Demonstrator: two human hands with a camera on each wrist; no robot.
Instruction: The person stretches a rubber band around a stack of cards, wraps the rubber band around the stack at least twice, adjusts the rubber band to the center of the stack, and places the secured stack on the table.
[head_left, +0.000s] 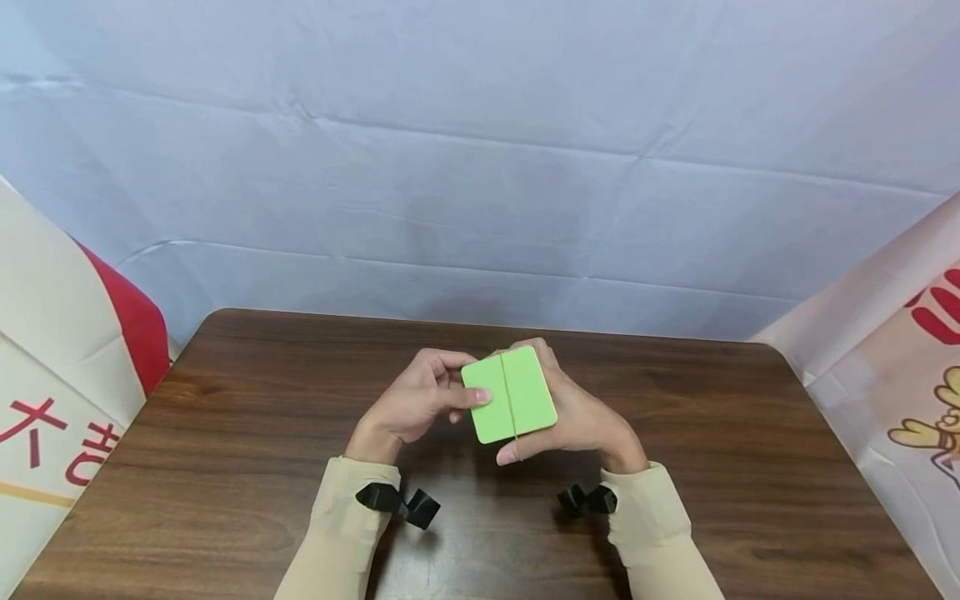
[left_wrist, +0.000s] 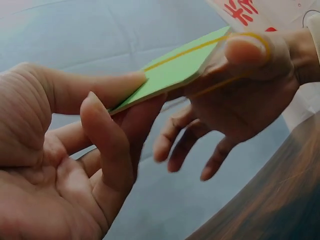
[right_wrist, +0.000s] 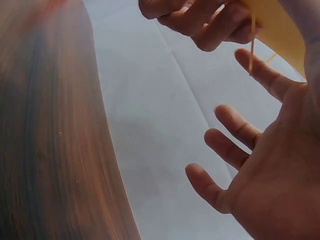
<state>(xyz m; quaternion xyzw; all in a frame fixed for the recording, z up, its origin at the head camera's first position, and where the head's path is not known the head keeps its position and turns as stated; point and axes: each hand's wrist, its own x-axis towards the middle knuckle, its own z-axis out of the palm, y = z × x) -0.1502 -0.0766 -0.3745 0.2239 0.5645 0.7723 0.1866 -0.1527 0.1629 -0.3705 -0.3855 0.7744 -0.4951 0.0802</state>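
A thin light-green square card (head_left: 534, 392) with rounded corners is held up over the table. My left hand (head_left: 416, 400) pinches its left edge, thumb on the face and fingers behind. A yellow rubber band (left_wrist: 185, 53) runs across the card's face. At the card's other side, the band loops round the thumb of my right hand (left_wrist: 245, 95), and its lower strand stretches back beneath. In the right wrist view the rubber band (right_wrist: 252, 45) reaches the tip of the right index finger. The other right fingers are spread and hold nothing.
Below the hands lies a dark wooden table (head_left: 247, 433). A pale cloth (head_left: 450, 167) hangs behind its far edge. Printed banners flank it, one with red lettering (head_left: 33, 425) at left. Black mounts (head_left: 397, 504) are strapped on both sleeved wrists.
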